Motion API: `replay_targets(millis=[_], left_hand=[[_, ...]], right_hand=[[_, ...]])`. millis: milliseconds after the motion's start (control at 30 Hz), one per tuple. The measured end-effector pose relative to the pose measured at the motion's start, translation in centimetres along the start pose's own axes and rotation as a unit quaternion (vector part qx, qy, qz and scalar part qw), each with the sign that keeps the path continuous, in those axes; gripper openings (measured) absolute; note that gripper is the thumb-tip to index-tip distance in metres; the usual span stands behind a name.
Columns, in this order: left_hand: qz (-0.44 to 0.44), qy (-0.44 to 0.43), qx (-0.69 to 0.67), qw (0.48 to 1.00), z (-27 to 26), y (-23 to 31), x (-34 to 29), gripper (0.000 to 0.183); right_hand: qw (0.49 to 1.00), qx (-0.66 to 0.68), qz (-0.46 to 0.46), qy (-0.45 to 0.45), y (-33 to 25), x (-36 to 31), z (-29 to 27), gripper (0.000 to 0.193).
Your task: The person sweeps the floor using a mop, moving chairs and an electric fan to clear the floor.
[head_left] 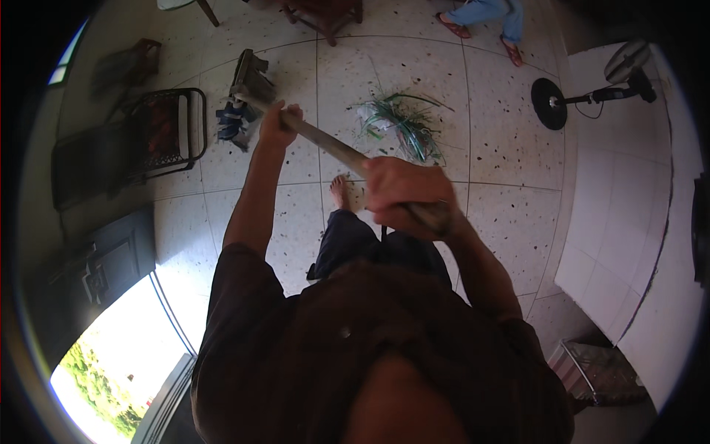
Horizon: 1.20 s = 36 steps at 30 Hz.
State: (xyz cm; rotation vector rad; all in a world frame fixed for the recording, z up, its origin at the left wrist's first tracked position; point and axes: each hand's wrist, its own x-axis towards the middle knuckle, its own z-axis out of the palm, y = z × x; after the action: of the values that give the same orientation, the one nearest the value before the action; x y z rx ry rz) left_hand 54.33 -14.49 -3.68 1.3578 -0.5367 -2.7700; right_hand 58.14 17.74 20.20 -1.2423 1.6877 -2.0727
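A long light-brown wooden pole (329,142) slants from the lower right up to the far left in front of me. My right hand (409,194) is closed round its near end, with the fingers wrapped over it. Farther along, my left hand (278,126) grips the same pole. Past my left hand, the pole's far end meets or overlaps dark grey and blue cloth-like pieces (235,122); whether they are fixed to it I cannot tell. A loose heap of long green strands with whitish bits (407,122) lies on the floor ahead.
Speckled floor tiles (510,214) carry scattered dark bits. A black-framed folding chair (174,129) stands left, and a standing fan (592,96) right. Another person's legs (484,15) show at the far right, near a reddish-brown wooden chair (325,15). An open doorway (122,362) glows lower left.
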Motion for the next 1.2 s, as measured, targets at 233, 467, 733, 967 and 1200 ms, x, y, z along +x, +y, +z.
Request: replay_targets(millis=[233,467,733,967,1200], left_hand=[[-0.117,0.000,0.004,0.993,-2.7,-2.5,7.6,0.020],[-0.203,0.002,-0.093,0.975,-4.0,-11.2,8.9,0.018],[-0.306,-0.026,-0.041,0.951,-3.9,-22.5,2.8,0.010],[-0.257,0.012,-0.081,0.963,1.2,-25.6,-6.3,0.012],[-0.148,-0.054,-0.069,0.985,7.2,-28.0,-18.4,0.033]], right_hand=[[0.976,-0.025,0.200,0.087,10.6,2.4,7.1,0.012],[0.954,-0.108,0.240,0.141,0.7,-0.2,5.0,0.010],[0.942,-0.149,0.258,0.157,-10.3,-5.2,3.3,0.010],[0.978,-0.071,0.176,0.083,-17.5,-13.5,-6.0,0.009],[0.961,0.145,-0.132,0.193,-28.7,-20.8,-16.8,0.024]])
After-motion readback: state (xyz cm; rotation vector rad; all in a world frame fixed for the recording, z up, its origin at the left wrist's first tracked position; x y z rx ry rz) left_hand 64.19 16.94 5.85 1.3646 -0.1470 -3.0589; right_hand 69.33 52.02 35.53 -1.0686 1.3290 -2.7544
